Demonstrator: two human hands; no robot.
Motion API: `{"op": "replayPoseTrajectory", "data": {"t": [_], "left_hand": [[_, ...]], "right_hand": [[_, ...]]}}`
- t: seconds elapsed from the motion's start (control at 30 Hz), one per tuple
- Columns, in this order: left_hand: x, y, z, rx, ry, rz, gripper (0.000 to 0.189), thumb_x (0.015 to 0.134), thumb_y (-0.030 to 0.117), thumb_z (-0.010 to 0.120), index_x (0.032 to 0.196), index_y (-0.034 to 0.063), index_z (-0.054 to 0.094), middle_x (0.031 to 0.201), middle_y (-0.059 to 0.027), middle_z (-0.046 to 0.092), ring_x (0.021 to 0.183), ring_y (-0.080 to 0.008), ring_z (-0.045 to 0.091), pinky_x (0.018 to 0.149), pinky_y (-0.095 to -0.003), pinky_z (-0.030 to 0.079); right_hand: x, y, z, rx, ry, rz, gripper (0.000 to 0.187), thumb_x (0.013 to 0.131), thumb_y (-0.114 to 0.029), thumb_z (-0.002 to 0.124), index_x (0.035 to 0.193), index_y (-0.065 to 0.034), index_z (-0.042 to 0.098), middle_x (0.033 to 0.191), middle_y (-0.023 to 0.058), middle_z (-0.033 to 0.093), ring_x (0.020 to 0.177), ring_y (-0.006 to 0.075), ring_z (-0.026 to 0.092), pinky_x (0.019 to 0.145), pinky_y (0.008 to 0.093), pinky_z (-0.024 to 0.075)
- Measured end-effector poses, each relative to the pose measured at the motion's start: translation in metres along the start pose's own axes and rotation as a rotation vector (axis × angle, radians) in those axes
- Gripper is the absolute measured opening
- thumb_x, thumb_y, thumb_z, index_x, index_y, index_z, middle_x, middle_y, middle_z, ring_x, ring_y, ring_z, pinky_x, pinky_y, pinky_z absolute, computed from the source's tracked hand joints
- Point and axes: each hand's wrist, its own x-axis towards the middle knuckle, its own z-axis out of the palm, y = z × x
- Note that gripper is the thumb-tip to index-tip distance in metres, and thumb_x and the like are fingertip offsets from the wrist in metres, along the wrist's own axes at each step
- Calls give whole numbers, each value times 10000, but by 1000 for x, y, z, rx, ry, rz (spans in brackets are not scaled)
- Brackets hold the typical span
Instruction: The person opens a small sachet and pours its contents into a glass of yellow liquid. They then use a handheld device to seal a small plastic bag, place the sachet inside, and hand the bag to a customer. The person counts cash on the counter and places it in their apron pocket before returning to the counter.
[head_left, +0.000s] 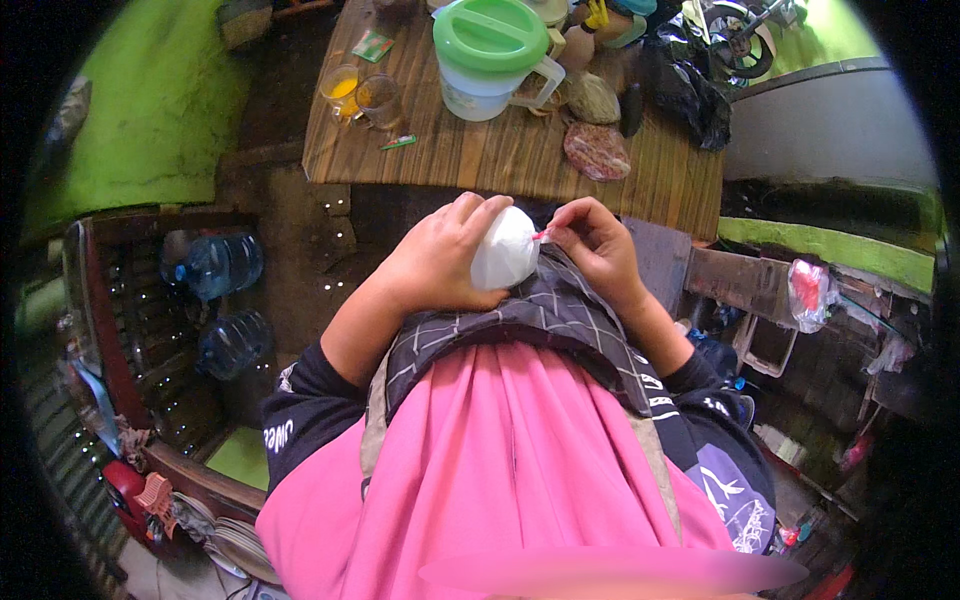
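My left hand (439, 255) is wrapped round a white rounded bundle (510, 247), which looks like a filled plastic bag. The bundle is held in front of my waist, just short of the table's near edge. On its right side, my right hand (596, 244) pinches a small red strip (539, 235) between thumb and fingertips. Whether the strip is a tie or a rubber band is too small to tell. Below both hands hangs a dark checked apron (517, 319), worn over pink cloth.
Ahead, the wooden table (465, 154) carries a green-lidded plastic pitcher (484, 56), two glass mugs (379, 101) and a bag of reddish food (598, 151). A black plastic bag (694, 97) lies at its right end. Large blue water bottles (225, 264) lie left; stacked plates (240, 544) sit lower left.
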Motion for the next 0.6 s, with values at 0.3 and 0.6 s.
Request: {"op": "replayPoseTrajectory", "data": {"t": [0.3, 0.6], "left_hand": [[33, -88, 49, -170, 347, 116, 898, 493, 280, 796, 1234, 43, 347, 1108, -194, 468, 1037, -361, 487, 890, -406, 416], [42, -171, 41, -227, 372, 116, 569, 615, 199, 770, 1098, 62, 502, 1190, -163, 458, 1152, -339, 430, 967, -408, 355]], "right_hand": [[59, 41, 20, 300, 85, -90, 108, 822, -11, 593, 870, -27, 497, 862, 39, 565, 812, 114, 555, 769, 249, 452], [128, 92, 53, 211, -25, 49, 142, 832, -28, 583, 827, -56, 444, 859, 38, 534, 822, 110, 528, 776, 249, 428]]}}
